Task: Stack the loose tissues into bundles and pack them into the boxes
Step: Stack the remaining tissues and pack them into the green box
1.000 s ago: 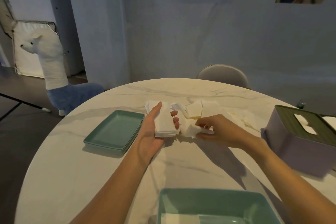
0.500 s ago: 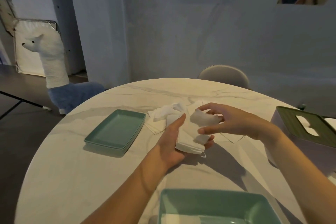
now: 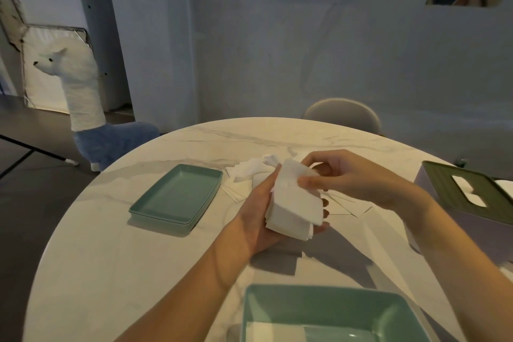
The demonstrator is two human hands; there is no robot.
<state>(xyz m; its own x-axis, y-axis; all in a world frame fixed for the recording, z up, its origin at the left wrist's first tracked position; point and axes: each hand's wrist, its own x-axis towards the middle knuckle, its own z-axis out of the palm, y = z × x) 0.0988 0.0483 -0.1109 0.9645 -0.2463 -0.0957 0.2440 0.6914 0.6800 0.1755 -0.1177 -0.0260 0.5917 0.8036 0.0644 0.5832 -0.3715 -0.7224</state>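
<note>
Cradling a bundle of tissues (image 3: 295,203) above the bench (image 3: 116,244), the left hand (image 3: 259,212) curls its fingers round it from below, while the right hand (image 3: 352,178) pinches the bundle's top edge. Loose tissues (image 3: 249,172) lie just beyond both hands; a lidded tissue box (image 3: 469,203) sits right of the right hand.

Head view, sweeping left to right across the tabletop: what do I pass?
Teal lid → left hand → tissue bundle it holds → right hand pinching the bundle's top → lidded tissue box at the right edge.
</note>
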